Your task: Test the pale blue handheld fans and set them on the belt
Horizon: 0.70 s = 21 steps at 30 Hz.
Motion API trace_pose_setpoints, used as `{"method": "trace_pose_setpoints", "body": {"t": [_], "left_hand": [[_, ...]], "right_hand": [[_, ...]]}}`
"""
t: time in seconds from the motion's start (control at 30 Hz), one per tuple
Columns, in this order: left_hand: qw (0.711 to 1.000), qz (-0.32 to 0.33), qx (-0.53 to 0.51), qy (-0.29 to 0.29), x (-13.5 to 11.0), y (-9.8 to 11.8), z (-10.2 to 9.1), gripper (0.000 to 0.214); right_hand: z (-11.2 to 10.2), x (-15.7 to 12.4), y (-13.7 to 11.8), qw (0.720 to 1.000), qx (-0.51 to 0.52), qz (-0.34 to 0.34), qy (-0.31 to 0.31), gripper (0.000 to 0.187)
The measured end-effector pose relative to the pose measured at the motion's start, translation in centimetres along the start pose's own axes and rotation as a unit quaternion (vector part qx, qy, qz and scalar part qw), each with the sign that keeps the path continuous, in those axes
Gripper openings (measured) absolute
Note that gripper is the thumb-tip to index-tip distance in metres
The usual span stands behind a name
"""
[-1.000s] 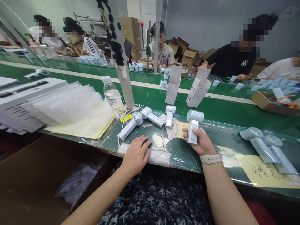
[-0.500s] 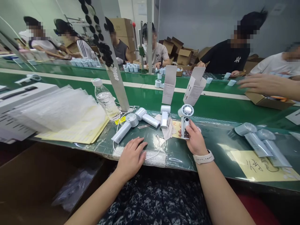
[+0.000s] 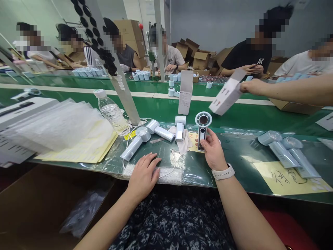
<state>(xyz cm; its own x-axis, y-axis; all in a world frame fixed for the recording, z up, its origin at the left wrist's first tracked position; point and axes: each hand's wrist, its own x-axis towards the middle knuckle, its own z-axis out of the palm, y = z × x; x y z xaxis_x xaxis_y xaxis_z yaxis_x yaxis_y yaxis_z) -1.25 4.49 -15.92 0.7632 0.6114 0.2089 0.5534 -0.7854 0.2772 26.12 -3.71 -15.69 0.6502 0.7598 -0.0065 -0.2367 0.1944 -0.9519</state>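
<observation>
The right hand [image 3: 215, 151] grips 1 handheld fan [image 3: 202, 131], long axis roughly upright; the left hand [image 3: 144, 174], farther off, near left, lies flat, holding nothing, on the desk [image 3: 234, 173].

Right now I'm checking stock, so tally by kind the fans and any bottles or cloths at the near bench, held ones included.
Fan in the right hand: 1
Fans lying down: 5
Bottle: 1
Cloth: 1
Total: 8
</observation>
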Motion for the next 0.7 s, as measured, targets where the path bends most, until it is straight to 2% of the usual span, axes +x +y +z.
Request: {"method": "trace_pose_setpoints", "body": {"t": [0.2,0.37,0.7], "left_hand": [[1.0,-0.004,-0.011,0.01,0.06,-0.01,0.15,0.036],[1.0,-0.002,-0.004,-0.005,0.16,0.11,-0.03,0.038],[1.0,0.0,-0.006,-0.001,0.09,0.27,0.02,0.036]], "right_hand": [[0.3,-0.12,-0.36,1.0,-0.001,0.024,0.007,0.059],[0.39,-0.09,-0.36,0.999,-0.001,0.04,0.016,0.058],[0.32,-0.06,-0.52,0.998,0.005,0.048,0.043,0.052]]}}
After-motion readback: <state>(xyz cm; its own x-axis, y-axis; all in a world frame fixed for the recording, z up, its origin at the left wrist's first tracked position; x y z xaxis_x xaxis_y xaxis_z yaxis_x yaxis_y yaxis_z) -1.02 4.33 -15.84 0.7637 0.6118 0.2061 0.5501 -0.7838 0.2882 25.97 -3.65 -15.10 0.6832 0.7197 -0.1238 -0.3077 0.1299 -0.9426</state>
